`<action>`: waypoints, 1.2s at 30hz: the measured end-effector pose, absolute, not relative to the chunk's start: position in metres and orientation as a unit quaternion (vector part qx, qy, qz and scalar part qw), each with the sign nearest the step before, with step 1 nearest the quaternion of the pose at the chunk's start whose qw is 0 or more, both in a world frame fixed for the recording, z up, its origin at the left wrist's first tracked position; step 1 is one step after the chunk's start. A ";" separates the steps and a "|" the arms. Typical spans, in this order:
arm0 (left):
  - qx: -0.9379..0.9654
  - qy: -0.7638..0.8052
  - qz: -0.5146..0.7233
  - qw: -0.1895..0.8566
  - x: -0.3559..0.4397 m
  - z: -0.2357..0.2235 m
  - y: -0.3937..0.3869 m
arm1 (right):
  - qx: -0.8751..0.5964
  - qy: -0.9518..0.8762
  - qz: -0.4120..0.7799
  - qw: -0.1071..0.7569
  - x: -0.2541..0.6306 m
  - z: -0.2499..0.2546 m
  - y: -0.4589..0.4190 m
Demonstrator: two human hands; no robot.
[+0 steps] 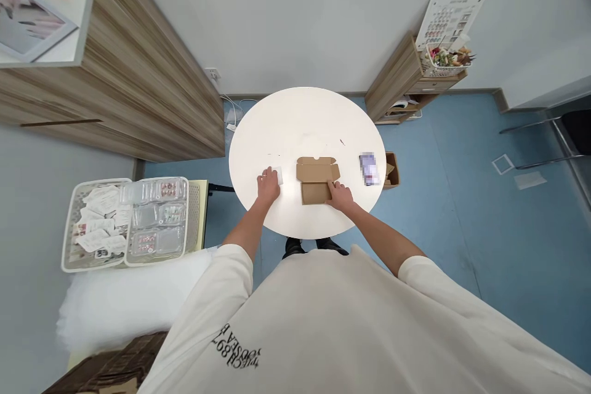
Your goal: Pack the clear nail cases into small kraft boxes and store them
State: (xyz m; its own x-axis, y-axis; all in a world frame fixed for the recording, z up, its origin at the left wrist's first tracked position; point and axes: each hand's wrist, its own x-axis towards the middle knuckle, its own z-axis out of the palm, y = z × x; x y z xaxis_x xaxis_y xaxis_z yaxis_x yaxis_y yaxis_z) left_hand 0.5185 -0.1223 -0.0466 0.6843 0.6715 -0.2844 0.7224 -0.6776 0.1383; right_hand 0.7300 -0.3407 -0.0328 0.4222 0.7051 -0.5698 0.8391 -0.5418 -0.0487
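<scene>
A small brown cardboard box (316,193) sits on the round white table (305,117) with its flapped lid (316,170) folded open away from me. Inside, I make out only bare brown card. My right hand (340,196) grips the box's right wall, thumb and fingers closed on the edge. Left of the box, my left hand (268,186) has its fingers curled over a small flat white packet (277,175) on the tabletop. Part of the packet is covered by the fingers, and its kind is unclear. A purple, blurred-out item (369,168) lies to the right.
On my left stand two white baskets, one with white paper packets (101,215), the other with clear plastic cases (157,215). White wrapping material (133,295) lies nearer me. A wooden cabinet (157,61) and a low shelf (397,80) flank the table; a brown bin (392,170) stands beside it.
</scene>
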 end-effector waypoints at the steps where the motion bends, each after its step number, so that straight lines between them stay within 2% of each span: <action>1: 0.913 0.370 -0.121 0.120 0.516 -0.051 -0.114 | 0.834 0.463 -0.273 0.122 0.730 -0.033 -0.341; 6: 0.924 0.338 -0.136 0.119 0.518 -0.066 -0.098 | 0.836 0.457 -0.281 0.118 0.730 -0.033 -0.341; 11: 0.911 0.362 -0.150 0.127 0.522 -0.061 -0.112 | 0.835 0.457 -0.285 0.114 0.731 -0.034 -0.342; 16: 0.853 0.462 -0.125 0.206 0.530 -0.040 -0.146 | 0.833 0.466 -0.275 0.115 0.730 -0.035 -0.343; 20: 0.846 0.461 -0.065 0.260 0.557 -0.018 -0.185 | 0.833 0.466 -0.275 0.114 0.731 -0.036 -0.344; 25: 0.836 0.462 -0.076 0.287 0.596 -0.011 -0.235 | 0.832 0.476 -0.270 0.095 0.733 -0.037 -0.347; 36: 0.821 0.518 -0.112 0.213 0.627 -0.033 -0.266 | 0.832 0.478 -0.278 0.044 0.738 -0.039 -0.352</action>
